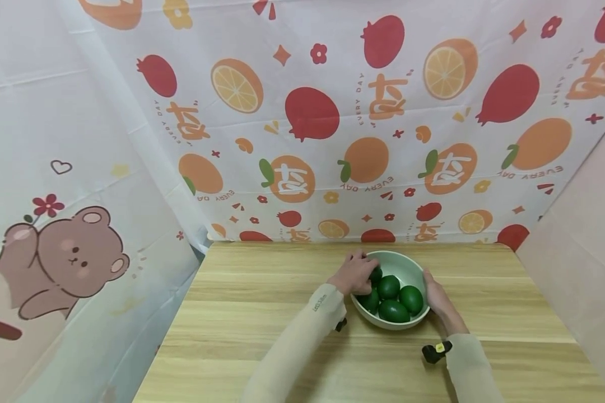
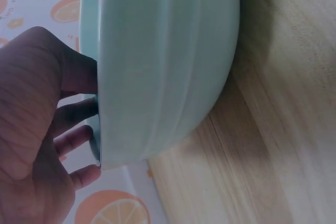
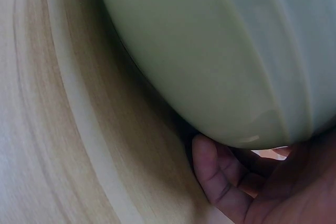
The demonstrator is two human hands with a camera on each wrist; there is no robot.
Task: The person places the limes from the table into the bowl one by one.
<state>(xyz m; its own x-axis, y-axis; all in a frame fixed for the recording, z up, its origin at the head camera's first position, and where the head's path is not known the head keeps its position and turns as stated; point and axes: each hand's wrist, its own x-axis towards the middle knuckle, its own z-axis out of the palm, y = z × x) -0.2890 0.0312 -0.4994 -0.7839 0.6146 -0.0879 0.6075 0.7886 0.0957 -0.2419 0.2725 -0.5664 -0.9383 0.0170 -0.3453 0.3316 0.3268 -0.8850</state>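
A pale green bowl [image 1: 403, 266] stands on the wooden table and holds several dark green avocados [image 1: 394, 311]. Over the bowl's left rim reaches my left hand [image 1: 354, 274], its fingers around an avocado [image 1: 376, 275] at the upper left inside. In the left wrist view, the bowl's wall [image 2: 168, 66] hides the fingertips and the fruit. My right hand [image 1: 437, 294] holds the bowl from the right side. The right wrist view shows curled fingers [image 3: 210, 166] against the bowl's lower outer wall [image 3: 210, 66], low over the table.
The light wood table [image 1: 262, 313] extends to both sides and in front of the bowl. Behind it hangs a white cloth [image 1: 322, 168] printed with fruit. A cloth with a bear print [image 1: 75, 252] hangs at the left, and a pale wall [image 1: 580, 240] stands at the right.
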